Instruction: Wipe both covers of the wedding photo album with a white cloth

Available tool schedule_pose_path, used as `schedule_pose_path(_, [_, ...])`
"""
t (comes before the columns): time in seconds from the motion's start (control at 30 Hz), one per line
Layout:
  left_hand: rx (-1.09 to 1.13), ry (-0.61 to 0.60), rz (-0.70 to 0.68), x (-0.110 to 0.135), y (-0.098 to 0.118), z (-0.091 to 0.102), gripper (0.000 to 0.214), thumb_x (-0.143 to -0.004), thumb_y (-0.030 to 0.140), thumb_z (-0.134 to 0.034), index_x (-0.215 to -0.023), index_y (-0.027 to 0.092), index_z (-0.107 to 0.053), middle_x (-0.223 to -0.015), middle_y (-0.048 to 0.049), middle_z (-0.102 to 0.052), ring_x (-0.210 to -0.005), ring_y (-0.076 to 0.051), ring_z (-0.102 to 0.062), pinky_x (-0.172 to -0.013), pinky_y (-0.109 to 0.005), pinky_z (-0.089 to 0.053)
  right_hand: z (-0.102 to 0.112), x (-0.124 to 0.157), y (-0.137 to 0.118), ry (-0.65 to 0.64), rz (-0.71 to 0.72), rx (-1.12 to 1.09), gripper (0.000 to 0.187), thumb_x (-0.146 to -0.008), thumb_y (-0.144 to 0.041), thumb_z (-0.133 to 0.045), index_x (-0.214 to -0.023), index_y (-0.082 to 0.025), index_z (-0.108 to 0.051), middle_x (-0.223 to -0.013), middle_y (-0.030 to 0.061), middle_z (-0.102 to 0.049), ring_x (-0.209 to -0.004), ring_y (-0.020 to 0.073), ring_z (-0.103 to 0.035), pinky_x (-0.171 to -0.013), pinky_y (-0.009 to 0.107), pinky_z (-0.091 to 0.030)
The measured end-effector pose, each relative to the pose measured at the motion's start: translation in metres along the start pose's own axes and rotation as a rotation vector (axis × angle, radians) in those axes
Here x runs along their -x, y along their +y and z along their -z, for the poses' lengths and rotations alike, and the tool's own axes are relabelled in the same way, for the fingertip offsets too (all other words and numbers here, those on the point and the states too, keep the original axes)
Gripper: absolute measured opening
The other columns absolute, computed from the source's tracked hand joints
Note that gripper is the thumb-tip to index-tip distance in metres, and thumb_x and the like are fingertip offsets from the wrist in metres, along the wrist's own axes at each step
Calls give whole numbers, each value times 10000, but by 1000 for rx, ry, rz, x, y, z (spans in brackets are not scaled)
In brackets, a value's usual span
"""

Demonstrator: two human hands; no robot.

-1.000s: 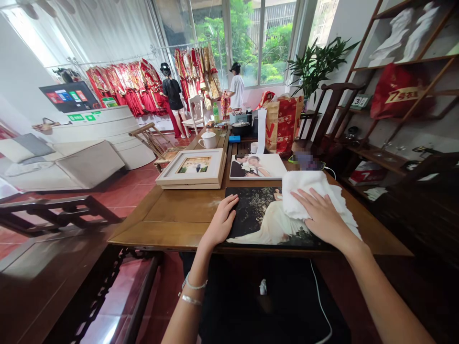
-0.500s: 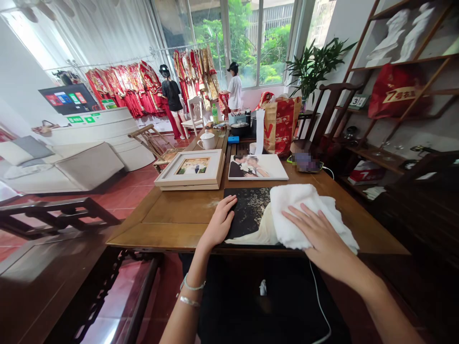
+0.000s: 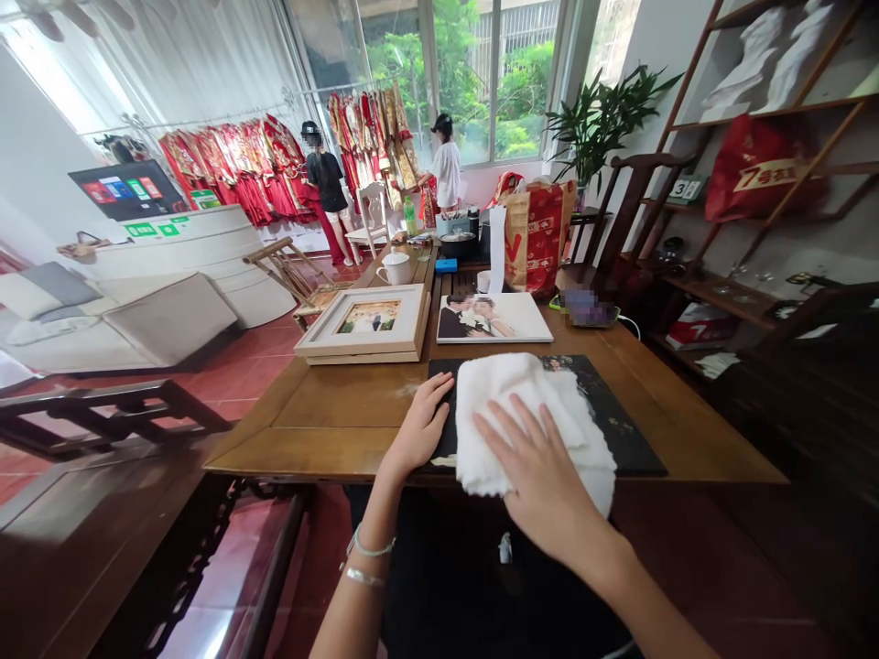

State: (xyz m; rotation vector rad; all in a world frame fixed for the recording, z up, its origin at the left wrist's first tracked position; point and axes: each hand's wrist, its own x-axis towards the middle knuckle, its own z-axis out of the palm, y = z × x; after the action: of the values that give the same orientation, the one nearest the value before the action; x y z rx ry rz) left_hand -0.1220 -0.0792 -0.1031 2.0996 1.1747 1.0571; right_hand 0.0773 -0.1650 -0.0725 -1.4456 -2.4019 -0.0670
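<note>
A dark photo panel [image 3: 622, 421] lies flat at the near edge of the wooden table [image 3: 330, 430]. Spread over its middle is a white towel [image 3: 481, 384], which hides much of the picture and hangs a little past the table edge. My right hand [image 3: 532, 458] presses flat on the towel with fingers apart. At the panel's left edge my left hand [image 3: 422, 416] rests with its fingers stretched out, touching the dark surface. Beyond the panel lies a wedding photo panel [image 3: 515, 320]; left of it are stacked light wooden picture frames [image 3: 418, 325].
Farther back stand a white lidded cup [image 3: 395, 269], a blue box [image 3: 446, 265] and a red and brown paper bag [image 3: 542, 238]. A blurred-out object [image 3: 589, 309] with a white cable lies at right. Two people [image 3: 326, 183] stand by the clothes racks.
My right hand has slid the towel leftward across the panel, uncovering its right part and covering the pale area at left. My left hand has stayed put.
</note>
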Motion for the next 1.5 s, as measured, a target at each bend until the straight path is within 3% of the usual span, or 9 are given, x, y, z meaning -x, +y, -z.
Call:
schedule_pose_path(0.1, [7, -4, 9, -1, 1, -1, 389, -918, 207, -409, -1291, 248, -511, -1434, -73, -434, -1376, -201, -324, -1165, -456, -225, 14, 27, -7, -81, 73, -72, 950, -560, -15, -407, -1466, -271, -281, -1547, -11, -252, -1434, 247, -68, -1145, 551, -128])
schedule_pose_path(0.23, [11, -8, 23, 0, 2, 0, 396, -919, 199, -395, -1299, 220, -504, -1438, -86, -426, -1380, -200, -317, -1173, -448, -203, 23, 40, 22, -140, 90, -92, 964, -553, -3, -370, -1464, -303, -268, -1542, -55, -255, -1431, 191, -107, -1152, 517, -149])
schedule_pose_path(0.5, [19, -14, 14, 2, 3, 3, 399, -922, 200, -396, -1308, 231, -490, -1452, -77, -412, -1385, -197, -309, -1175, -453, -190, 5, -14, 75, -59, -271, 165, 685, -741, -96, -414, -1420, -188, -390, -1478, 82, -395, -1389, 327, -237, -1099, 565, -215])
schedule_pose_path(0.6, [23, -16, 20, 1, 3, 2, 396, -924, 213, -397, -1308, 233, -493, -1451, -74, -413, -1387, -198, -308, -1177, -445, -188, 1, -39, 59, -88, -389, 240, 650, -783, -161, -462, -1429, -154, -385, -1461, 142, -405, -1363, 409, -249, -1079, 598, -200])
schedule_pose_path(0.7, [33, -12, 18, 1, 2, 0, 393, -924, 225, -401, -1304, 230, -499, -1442, -79, -422, -1385, -202, -310, -1176, -443, -189, -1, -46, 26, -80, -324, 217, 672, -787, -212, -521, -1439, -155, -372, -1455, 168, -401, -1353, 445, -239, -1079, 611, -176])
schedule_pose_path(0.97, [62, -16, 24, -2, 8, 0, 354, -934, 283, -395, -1241, 235, -565, -1416, -86, -450, -1365, -226, -338, -1152, -442, -251, 10, 11, -37, -90, 6, -56, 851, -655, -70, -520, -1467, -223, -315, -1538, 111, -268, -1411, 380, -44, -1124, 596, -116])
schedule_pose_path(1.1, [53, -10, 17, -2, 7, 0, 384, -922, 256, -416, -1288, 210, -523, -1434, -108, -430, -1374, -229, -328, -1157, -462, -232, 30, 40, -17, -201, 126, -141, 1003, -518, 11, -413, -1468, -291, -295, -1559, 3, -208, -1426, 279, -47, -1138, 551, -170])
schedule_pose_path(1.23, [35, 6, -2, 0, 2, 0, 387, -918, 220, -420, -1293, 230, -513, -1433, -84, -438, -1378, -214, -326, -1169, -463, -207, 40, 48, 19, -230, 86, -182, 948, -558, 16, -355, -1447, -313, -330, -1524, -65, -286, -1423, 188, -131, -1152, 494, -191])
schedule_pose_path(1.5, [13, -6, 2, 2, 0, 2, 390, -921, 219, -417, -1301, 237, -501, -1442, -78, -430, -1379, -208, -323, -1169, -464, -205, 13, -25, 52, -134, -254, -24, 660, -755, -87, -427, -1410, -164, -421, -1491, 110, -367, -1403, 352, -172, -1117, 577, -158])
